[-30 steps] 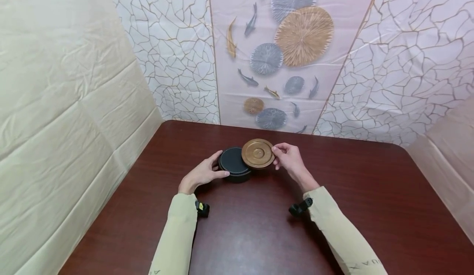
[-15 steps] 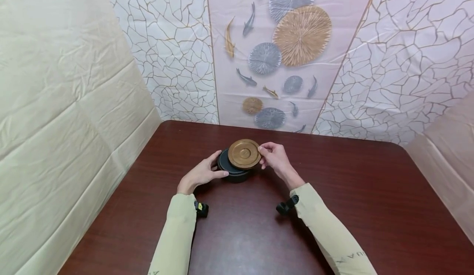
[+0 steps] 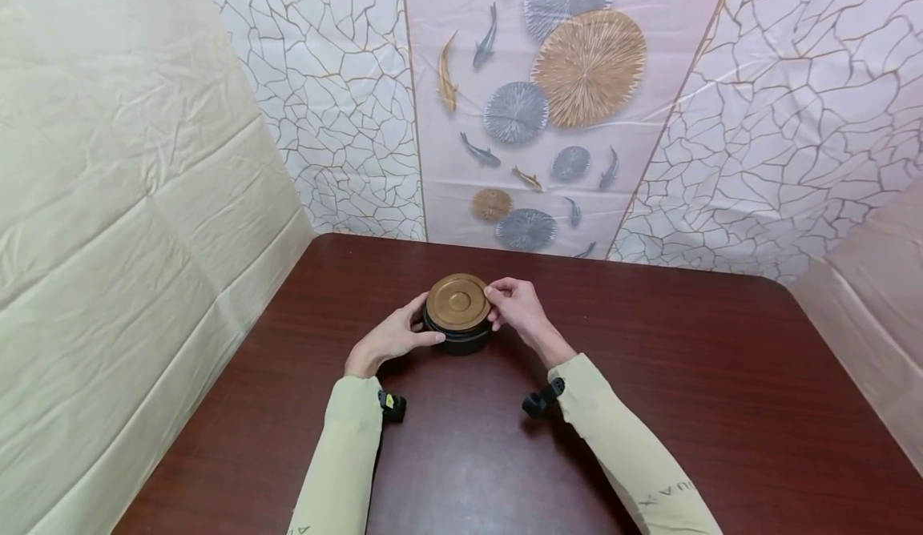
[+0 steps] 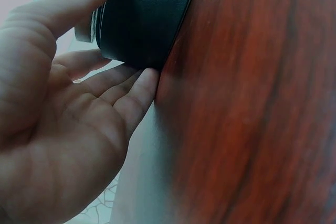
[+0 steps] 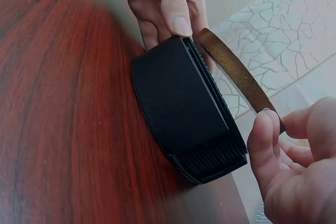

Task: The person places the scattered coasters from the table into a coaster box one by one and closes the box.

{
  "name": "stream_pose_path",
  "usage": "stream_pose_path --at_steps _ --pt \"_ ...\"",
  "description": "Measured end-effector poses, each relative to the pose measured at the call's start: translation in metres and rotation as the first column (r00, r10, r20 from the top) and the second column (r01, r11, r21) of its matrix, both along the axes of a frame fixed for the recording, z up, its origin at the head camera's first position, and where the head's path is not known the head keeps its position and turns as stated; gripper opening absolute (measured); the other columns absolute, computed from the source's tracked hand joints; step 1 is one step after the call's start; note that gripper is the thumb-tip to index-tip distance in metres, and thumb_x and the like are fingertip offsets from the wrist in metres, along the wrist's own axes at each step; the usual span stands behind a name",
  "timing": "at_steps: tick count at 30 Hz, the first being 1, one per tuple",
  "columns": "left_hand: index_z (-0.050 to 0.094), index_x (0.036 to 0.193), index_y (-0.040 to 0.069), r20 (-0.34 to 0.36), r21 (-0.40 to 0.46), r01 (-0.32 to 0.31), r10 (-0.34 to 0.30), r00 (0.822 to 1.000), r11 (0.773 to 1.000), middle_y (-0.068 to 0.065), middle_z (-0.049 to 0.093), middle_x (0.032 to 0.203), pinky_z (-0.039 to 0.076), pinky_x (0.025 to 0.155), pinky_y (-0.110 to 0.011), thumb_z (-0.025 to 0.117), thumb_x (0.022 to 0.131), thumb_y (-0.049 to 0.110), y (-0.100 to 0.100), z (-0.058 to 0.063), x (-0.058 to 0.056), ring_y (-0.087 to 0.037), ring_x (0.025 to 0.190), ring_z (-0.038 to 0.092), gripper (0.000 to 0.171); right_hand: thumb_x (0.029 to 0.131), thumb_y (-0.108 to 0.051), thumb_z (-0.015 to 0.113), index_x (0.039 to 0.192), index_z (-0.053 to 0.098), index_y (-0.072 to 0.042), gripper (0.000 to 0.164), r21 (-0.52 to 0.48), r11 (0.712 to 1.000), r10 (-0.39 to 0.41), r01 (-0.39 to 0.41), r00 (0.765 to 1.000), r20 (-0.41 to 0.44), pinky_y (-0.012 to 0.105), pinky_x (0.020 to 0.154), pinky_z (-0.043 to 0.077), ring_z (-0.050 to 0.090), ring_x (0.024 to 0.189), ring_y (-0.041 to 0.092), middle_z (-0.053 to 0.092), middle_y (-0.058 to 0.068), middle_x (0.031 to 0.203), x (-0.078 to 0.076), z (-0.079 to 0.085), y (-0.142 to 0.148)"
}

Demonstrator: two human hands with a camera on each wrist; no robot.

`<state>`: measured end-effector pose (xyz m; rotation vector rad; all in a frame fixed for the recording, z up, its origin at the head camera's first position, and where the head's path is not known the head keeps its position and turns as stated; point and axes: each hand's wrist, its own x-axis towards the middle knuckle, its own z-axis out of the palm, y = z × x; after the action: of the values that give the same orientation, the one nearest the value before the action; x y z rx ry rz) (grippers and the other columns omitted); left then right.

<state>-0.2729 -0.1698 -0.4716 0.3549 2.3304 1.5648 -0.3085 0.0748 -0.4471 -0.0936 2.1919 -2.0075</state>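
Observation:
A round black leather-like coaster holder (image 3: 465,346) stands on the table, with a ribbed strip low on its side in the right wrist view. My left hand (image 3: 389,338) grips it from the left, thumb at the near upper edge and fingers round the far side. Between thumb and fingers, my right hand (image 3: 521,311) pinches the right edge of a round brown wooden coaster (image 3: 458,301) with raised rings. From the right wrist, the brown coaster (image 5: 239,74) hovers just over the holder's top (image 5: 212,87), a narrow gap between them.
The dark red-brown wooden table (image 3: 461,455) spreads out around the hands. Behind it hangs a patterned cloth (image 3: 526,174) with fish and round leaves, and a cream cloth (image 3: 144,223) hangs along the left side.
My right hand has carried the brown coaster leftward, from partly overlapping the black holder to right above it. My left hand has stayed on the holder.

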Motion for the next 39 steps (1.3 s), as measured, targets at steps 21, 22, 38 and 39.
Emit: stream_pose_path --at_steps 21,22,38,39 --pt "0.02 0.157 0.03 0.02 -0.01 0.008 -0.008 1.0 1.0 -0.002 0.034 0.158 0.04 0.111 -0.045 0.079 0.084 0.033 0.0 0.001 0.002 -0.027 0.145 0.036 0.094 0.094 -0.017 0.062 0.098 0.067 -0.004 0.014 0.376 0.926 -0.001 0.025 0.998 -0.063 0.039 0.049 0.055 0.055 0.043 0.013 0.063 0.011 0.063 0.003 0.001 0.0" --pt "0.021 0.157 0.03 0.02 -0.009 0.009 -0.009 1.0 1.0 -0.002 0.034 0.158 0.041 0.111 -0.045 0.079 0.084 0.034 0.0 0.001 0.001 -0.027 0.145 0.036 0.094 0.094 -0.017 0.062 0.098 0.067 -0.005 0.014 0.384 0.923 -0.001 0.023 0.998 -0.057 0.041 0.051 0.056 0.055 0.044 0.013 0.063 0.011 0.063 0.003 0.002 0.0" --pt "0.016 0.159 0.021 0.027 0.008 0.024 -0.024 0.999 1.0 -0.006 0.023 0.163 0.033 0.116 -0.048 0.076 0.087 0.03 -0.014 0.004 0.004 -0.031 0.147 0.031 0.094 0.097 -0.021 0.059 0.104 0.067 -0.006 0.018 0.415 0.91 0.056 -0.027 0.997 -0.057 0.043 0.055 0.056 0.061 0.053 0.021 0.066 0.014 0.075 -0.004 0.002 0.01" --pt "0.016 0.159 0.02 0.03 0.006 0.022 -0.022 0.999 1.0 -0.006 0.023 0.163 0.031 0.117 -0.048 0.076 0.087 0.031 -0.018 0.005 0.006 -0.031 0.148 0.03 0.094 0.098 -0.021 0.058 0.106 0.067 -0.006 0.02 0.418 0.908 0.068 -0.035 0.996 -0.063 0.044 0.056 0.056 0.062 0.054 0.022 0.067 0.017 0.081 -0.005 0.003 0.014"
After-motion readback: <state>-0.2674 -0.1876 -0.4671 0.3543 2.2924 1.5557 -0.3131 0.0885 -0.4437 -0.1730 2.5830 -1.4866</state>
